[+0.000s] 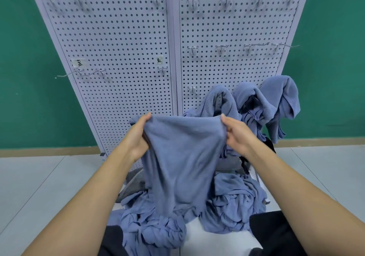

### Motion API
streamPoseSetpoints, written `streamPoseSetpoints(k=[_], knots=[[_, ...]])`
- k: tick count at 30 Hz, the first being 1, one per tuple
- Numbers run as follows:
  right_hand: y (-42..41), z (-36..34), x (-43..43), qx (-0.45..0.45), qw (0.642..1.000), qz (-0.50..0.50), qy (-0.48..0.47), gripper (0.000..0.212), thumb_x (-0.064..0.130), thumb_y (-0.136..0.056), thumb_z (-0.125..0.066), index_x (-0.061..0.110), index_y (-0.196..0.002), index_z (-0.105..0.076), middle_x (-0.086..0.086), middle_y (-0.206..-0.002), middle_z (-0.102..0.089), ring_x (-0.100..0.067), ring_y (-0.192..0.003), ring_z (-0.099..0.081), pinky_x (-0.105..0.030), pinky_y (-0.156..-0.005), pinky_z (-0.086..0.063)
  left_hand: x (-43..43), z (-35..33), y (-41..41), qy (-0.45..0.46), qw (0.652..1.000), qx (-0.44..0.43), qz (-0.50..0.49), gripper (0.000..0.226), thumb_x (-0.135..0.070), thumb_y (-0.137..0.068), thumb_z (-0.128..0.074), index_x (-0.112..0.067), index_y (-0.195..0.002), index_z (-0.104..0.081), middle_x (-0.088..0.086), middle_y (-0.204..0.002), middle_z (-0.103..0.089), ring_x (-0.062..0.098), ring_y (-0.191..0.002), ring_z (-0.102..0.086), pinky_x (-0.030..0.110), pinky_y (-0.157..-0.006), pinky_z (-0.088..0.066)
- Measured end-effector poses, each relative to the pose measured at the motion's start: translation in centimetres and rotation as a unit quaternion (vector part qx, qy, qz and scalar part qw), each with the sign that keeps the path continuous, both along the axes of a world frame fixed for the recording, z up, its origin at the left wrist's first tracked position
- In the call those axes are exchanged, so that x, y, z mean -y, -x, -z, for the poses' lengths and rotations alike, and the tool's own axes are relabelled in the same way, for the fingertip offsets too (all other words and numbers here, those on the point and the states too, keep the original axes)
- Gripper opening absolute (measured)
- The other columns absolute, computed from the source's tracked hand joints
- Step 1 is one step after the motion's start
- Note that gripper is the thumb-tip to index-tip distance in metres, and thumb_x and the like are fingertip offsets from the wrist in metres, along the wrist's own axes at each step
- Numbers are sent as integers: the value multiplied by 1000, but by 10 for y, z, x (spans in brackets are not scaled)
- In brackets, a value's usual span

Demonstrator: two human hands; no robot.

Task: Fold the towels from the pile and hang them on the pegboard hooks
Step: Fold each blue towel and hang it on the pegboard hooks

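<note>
A blue towel hangs stretched between my hands in front of the white pegboard. My left hand grips its top left corner and my right hand grips its top right corner. The towel's lower end drops into the pile of crumpled blue towels on the white surface below. Three blue towels hang on the lowest hooks at the pegboard's right side. Bare metal hooks stick out in rows higher up on the board.
Paper labels with handwritten characters are stuck on the left panel. A green wall stands behind the board and a pale tiled floor lies either side. Dark trousered knees show at the bottom.
</note>
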State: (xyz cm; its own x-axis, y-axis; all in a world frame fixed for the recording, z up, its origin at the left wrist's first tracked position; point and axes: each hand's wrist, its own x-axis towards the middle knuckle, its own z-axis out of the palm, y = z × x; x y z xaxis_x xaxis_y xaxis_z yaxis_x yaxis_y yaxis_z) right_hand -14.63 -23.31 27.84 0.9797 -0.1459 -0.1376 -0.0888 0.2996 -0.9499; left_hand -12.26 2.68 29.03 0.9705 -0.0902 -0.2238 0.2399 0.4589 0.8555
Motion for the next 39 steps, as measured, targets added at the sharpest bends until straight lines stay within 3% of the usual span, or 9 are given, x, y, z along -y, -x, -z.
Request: streamPoseSetpoints(k=[2,6,9,12,20,26,32,36,39], knots=[[0,-2,10,-4,1000,27,3,23,24,-96,-56,5,-97,-68,-6,-82,-73,-16,-74,-67,-23,-59,-53,-12,3,-4,-84,996,-5,-31,18,-28,-89,-65,-10,-91,-65,8,-90,-72,19,-91,-65,31,-79,-52],[1,-3,25,-12,999,45,-14,22,22,-94,-59,3,-101,-67,-6,-80,-73,-17,-77,-68,-25,-61,-55,-26,10,-6,-119,990,-23,-70,46,-25,-83,-72,1,-118,-58,15,-109,-68,21,-94,-67,34,-76,-56],[2,-5,32,-3,998,52,-25,18,21,-94,-59,4,-98,-66,-4,-70,-71,-15,-69,-67,-24,-59,-55,-28,10,-4,-131,989,-27,-70,19,-21,-90,-65,-5,-99,-65,7,-98,-70,16,-79,-66,27,-59,-55],[1,-4,39,20,999,40,-18,13,15,-96,-56,8,-90,-65,4,-60,-68,-8,-61,-63,-21,-59,-50,-28,11,-3,-145,987,-24,-62,13,-19,-91,-63,-7,-95,-64,5,-91,-68,15,-76,-63,27,-61,-52],[-5,5,45,23,994,-31,99,20,8,-101,-42,4,-106,-61,-10,-99,-66,-18,-92,-61,-31,-92,-50,-31,9,-5,-101,994,-45,-21,14,-21,-95,-54,-15,-83,-57,0,-80,-63,13,-71,-60,26,-55,-51],[-9,11,43,-20,936,45,349,22,11,-100,-38,18,-81,-48,-4,-76,-49,-15,-63,-45,-31,-55,-48,-32,11,-4,-128,991,-35,-12,11,-19,-93,-56,-15,-83,-56,-1,-78,-60,13,-70,-59,28,-56,-49],[-10,15,49,-8,847,124,517,14,13,-95,-47,7,-94,-59,-13,-88,-57,-28,-71,-50,-45,-72,-52,-33,13,-4,-139,990,-23,-23,10,-15,-91,-59,-13,-81,-58,2,-81,-63,16,-72,-62,29,-57,-54],[-9,15,51,3,890,144,432,14,22,-93,-60,8,-90,-57,-4,-82,-52,-21,-58,-47,-27,-40,-47,-33,13,-3,-141,989,-13,-44,13,-9,-91,-60,-12,-78,-58,3,-78,-63,14,-69,-63,27,-62,-53],[-6,15,50,2,923,148,356,17,24,-92,-63,9,-96,-55,2,-84,-48,-14,-64,-47,-26,-45,-45,-35,15,-3,-149,987,-3,-67,9,-5,-89,-62,-11,-82,-60,4,-82,-66,14,-72,-64,25,-64,-53]])
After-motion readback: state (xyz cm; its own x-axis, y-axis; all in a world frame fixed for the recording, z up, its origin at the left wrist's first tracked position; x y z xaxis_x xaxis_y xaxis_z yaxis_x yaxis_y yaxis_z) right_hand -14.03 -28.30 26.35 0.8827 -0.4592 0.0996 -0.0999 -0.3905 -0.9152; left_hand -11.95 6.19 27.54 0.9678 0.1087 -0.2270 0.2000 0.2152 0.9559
